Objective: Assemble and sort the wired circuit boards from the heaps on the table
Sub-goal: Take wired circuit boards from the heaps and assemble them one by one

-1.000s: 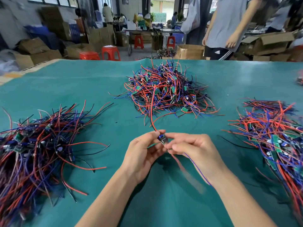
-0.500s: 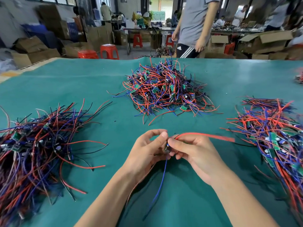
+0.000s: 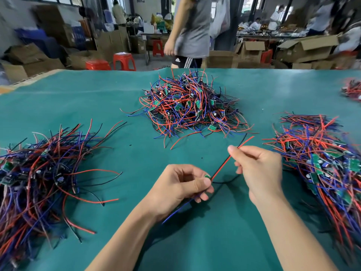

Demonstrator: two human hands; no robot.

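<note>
Since half a second back, hands parted: right hand (image 3: 259, 169) has drawn up and to the right of frame centre, left hand (image 3: 181, 184) has dropped slightly lower and left. Left thumb and forefinger are pinched together on a small green circuit board (image 3: 207, 176), only its corner showing past the fingertips. Right thumb and forefinger are closed on the red wire (image 3: 222, 166) and the black wire beside it, both running taut on a diagonal from the board up through the pinch, ends poking out toward the centre heap (image 3: 191, 106). A blue wire (image 3: 175, 212) trails from under the left hand toward the bottom of frame, and a loose black wire (image 3: 224, 181) lies slack on the green table (image 3: 78, 98) between the hands. Step in hand, as I read it: straightening the leads of one board by stroking them out, part of preparing it before sorting. Three heaps are in reach: centre top, tangled; lower left heap (image 3: 39, 173), wires lying more or less parallel; right-edge heap (image 3: 322, 163), also roughly combed. Next move likely calls for releasing the wires at their ends, gathering the blue lead the same way, then laying the board on one of the side heaps with wires aligned; which heap, cannot tell. A passer-by (image 3: 191, 32) stands beyond the far table edge, well apart.
</note>
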